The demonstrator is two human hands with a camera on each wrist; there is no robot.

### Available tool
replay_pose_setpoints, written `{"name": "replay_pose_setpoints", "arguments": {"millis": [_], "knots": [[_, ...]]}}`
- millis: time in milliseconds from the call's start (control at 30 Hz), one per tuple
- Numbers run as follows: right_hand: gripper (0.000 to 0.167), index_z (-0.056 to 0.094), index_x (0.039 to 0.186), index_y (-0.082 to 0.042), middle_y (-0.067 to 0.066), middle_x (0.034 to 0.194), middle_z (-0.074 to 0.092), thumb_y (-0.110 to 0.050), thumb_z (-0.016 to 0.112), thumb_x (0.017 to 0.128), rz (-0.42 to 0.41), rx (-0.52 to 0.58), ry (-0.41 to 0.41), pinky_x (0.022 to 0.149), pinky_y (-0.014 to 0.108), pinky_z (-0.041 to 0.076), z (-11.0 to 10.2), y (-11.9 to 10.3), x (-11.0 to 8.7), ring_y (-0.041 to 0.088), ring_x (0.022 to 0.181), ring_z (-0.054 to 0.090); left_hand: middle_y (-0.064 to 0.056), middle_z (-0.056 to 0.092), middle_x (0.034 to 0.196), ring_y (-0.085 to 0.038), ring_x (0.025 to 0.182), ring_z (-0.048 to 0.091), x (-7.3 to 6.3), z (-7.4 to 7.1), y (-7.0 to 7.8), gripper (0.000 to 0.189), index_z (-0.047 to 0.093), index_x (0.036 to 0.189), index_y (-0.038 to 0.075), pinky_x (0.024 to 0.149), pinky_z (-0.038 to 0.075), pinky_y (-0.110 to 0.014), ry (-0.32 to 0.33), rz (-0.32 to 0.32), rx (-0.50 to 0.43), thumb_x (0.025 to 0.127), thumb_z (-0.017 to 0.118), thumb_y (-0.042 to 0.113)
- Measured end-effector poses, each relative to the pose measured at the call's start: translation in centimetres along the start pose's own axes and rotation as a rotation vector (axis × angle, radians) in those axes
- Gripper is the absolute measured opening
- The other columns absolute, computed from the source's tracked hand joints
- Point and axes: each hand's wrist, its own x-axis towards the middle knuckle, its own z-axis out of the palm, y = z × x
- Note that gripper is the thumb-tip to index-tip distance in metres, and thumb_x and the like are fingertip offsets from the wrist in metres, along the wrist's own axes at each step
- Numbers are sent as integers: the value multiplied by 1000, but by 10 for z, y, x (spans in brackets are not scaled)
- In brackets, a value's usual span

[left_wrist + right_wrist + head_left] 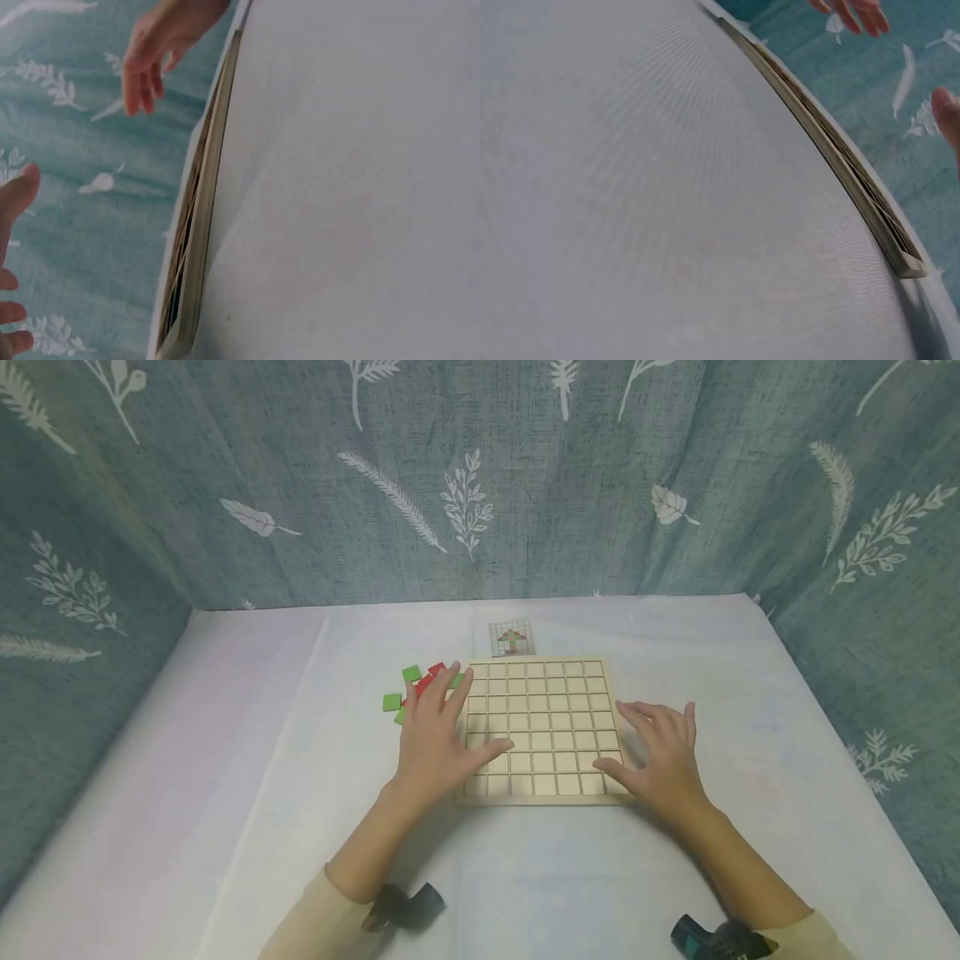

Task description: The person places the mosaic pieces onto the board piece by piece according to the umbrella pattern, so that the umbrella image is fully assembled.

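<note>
Two hands are held in the air near a pale wooden board [550,741], which lies flat on the white-covered counter [750,677] and is divided by thin ridges into many small squares. The left hand [435,735] is over the left edge of the board; its fingers are spread apart and its thumb points over the lower left squares. I see this grip as loose, with nothing in it. The right hand [663,756] is at the right edge, its thumb reaching over the lower right squares and its fingers slightly bent; this grip also is loose and holds nothing. From the left wrist, both hands appear higher than the board, with a gap between.

Green tiles [392,702] and red tiles [423,683] lie in a loose group just beside the board on the left, partly hidden by the left fingers. Behind the board, close to its far edge, lies a small card [512,637] with a red and green pattern on a grid. A blue-green curtain [540,527] with white leaves stands around the counter. Both sleeves [322,918] are beige.
</note>
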Motion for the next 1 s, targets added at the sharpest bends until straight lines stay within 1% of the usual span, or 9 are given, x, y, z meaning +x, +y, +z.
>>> {"name": "replay_pose_setpoints", "arguments": {"millis": [133,233,333,433,500,567,800,900,1000], "knots": [[89,56,125,1,21,119,53,-75,49,78,17,31,27,103,71,-1,3,10,-2,42,112,41,-17,45,140,-32,126,45,3,1,-6,91,46,138,4,106,14,-67,37,-11,-33,66,79,49],[89,55,127,0,21,121,52,-73,54,76,57,54,9,104,70,0,4,17,-4,42,114,41,-18,44,140,-32,125,46,6,1,-11,90,46,138,5,106,15,-66,38,-27,-53,67,79,47],[85,52,130,-1,21,125,50,-63,66,75,114,74,-46,105,68,3,3,22,-4,41,118,38,-17,44,139,-35,122,46,10,1,-16,87,46,138,6,104,24,-62,42,-50,-75,68,80,44],[82,49,134,-2,20,129,46,-48,76,72,188,88,-121,103,64,14,1,25,-3,41,119,36,-17,46,137,-37,114,48,12,1,-22,84,49,137,7,97,31,-58,55,-82,-95,68,81,42],[82,46,136,-4,20,131,44,-42,78,71,232,90,-167,98,61,20,0,26,-3,41,119,34,-17,48,135,-36,110,48,13,1,-26,83,50,136,6,93,33,-55,61,-112,-99,68,82,42],[83,45,137,-4,20,131,43,-40,79,70,259,79,-203,93,58,24,-1,27,-3,41,118,34,-16,47,135,-35,113,46,14,0,-29,82,50,136,7,95,31,-54,53,-149,-107,69,81,42],[90,46,137,-5,20,133,44,-47,80,65,225,-6,-280,97,59,21,-1,30,0,41,120,35,-14,39,141,-35,126,33,19,-3,-42,76,49,138,12,100,27,-53,-10,-277,-177,74,78,40],[91,46,138,-5,21,135,41,-49,79,65,223,-65,-333,101,61,18,1,30,0,42,122,34,-12,37,143,-35,127,31,21,-3,-48,74,49,138,13,98,29,-53,-37,-329,-203,75,77,40],[90,47,137,-5,21,136,40,-51,78,66,231,-102,-362,102,61,17,2,30,0,42,122,32,-12,37,142,-35,125,31,23,-3,-55,73,49,138,13,95,33,-51,-61,-370,-214,76,76,40]]}}
